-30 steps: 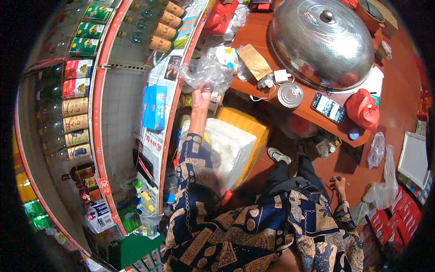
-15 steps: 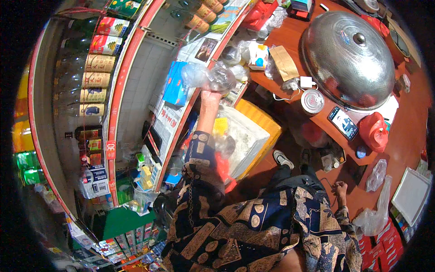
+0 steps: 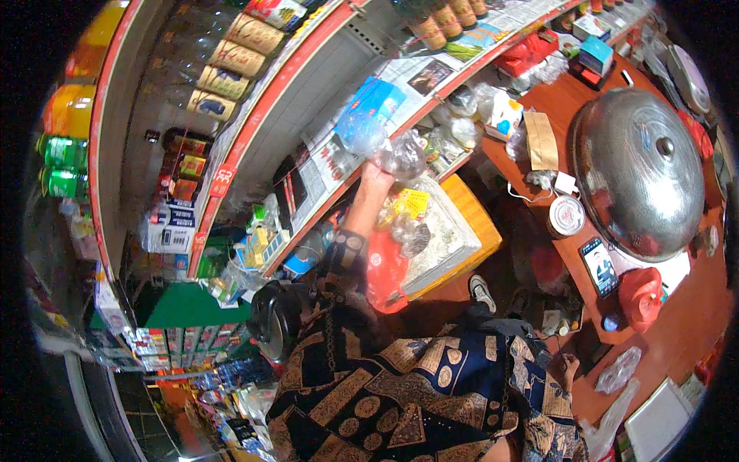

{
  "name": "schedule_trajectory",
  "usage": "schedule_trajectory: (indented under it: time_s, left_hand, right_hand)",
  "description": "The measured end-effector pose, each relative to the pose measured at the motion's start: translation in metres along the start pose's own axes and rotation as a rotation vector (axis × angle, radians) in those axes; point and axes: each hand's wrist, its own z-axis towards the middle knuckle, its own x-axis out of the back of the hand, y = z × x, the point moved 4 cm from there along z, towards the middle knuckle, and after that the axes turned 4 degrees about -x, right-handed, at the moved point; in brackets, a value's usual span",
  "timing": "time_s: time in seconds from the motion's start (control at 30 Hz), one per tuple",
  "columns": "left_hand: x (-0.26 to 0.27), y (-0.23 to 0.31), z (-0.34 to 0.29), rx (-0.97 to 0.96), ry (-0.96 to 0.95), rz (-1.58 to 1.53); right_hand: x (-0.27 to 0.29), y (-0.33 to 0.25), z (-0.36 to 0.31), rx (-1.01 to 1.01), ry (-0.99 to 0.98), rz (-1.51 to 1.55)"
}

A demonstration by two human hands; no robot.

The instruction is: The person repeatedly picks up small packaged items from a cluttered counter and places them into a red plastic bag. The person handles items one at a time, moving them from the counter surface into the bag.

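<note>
My left hand (image 3: 377, 175) reaches to the edge of a newspaper-lined shelf. Its fingers are closed on a crumpled clear plastic bag (image 3: 405, 154), which spreads in front of a blue box (image 3: 377, 100) on that shelf. Below the forearm are a red plastic bag (image 3: 385, 269) and a yellow packet (image 3: 412, 203), by a yellow crate (image 3: 479, 219) with a whitish top. Lower right, my right hand (image 3: 568, 368) is small in view beside the table edge. Its fingers look curled, with a thin dark strand at them; what they hold is unclear.
Bottles (image 3: 231, 58) fill the left shelves. On the reddish table (image 3: 693, 331) stand a large perforated metal dome (image 3: 643, 169), a can (image 3: 567, 215), a phone (image 3: 599, 267) and a knotted red bag (image 3: 641, 299). A black rounded object (image 3: 271, 316) sits near my left elbow.
The view has turned, so shelves and table appear shifted. My left hand keeps hold of the clear bag by the shelf edge. My right hand stays low beside the table.
</note>
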Motion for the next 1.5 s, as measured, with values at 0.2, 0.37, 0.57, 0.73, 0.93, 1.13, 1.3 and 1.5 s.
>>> schedule_trajectory:
  time_s: [0.2,0.37,0.57,0.73,0.93,1.13,1.3,1.5]
  left_hand:
    - [0.087,0.04,-0.067,-0.087,0.215,0.018]
    - [0.128,0.088,-0.085,-0.184,0.359,0.034]
    - [0.14,0.116,-0.037,-0.232,0.414,0.023]
    - [0.12,0.119,-0.008,-0.224,0.483,0.02]
    - [0.138,0.194,0.018,-0.456,0.525,0.13]
    - [0.092,0.252,0.064,-0.507,0.399,0.248]
    - [0.101,0.291,0.073,-0.55,0.416,0.37]
    - [0.134,0.3,0.088,-0.539,0.515,0.534]
  right_hand:
    - [-0.003,-0.028,-0.007,-0.168,0.121,-0.2]
    - [-0.032,-0.047,-0.008,-0.181,0.092,-0.249]
    - [-0.056,-0.055,-0.015,-0.186,0.092,-0.29]
    - [-0.061,-0.064,-0.018,-0.169,0.133,-0.308]
    - [-0.084,-0.056,-0.017,-0.186,0.122,-0.324]
    - [-0.097,-0.062,-0.024,-0.196,0.132,-0.334]
    - [-0.106,-0.061,-0.024,-0.211,0.13,-0.35]
    - [-0.114,-0.06,-0.027,-0.224,0.145,-0.36]
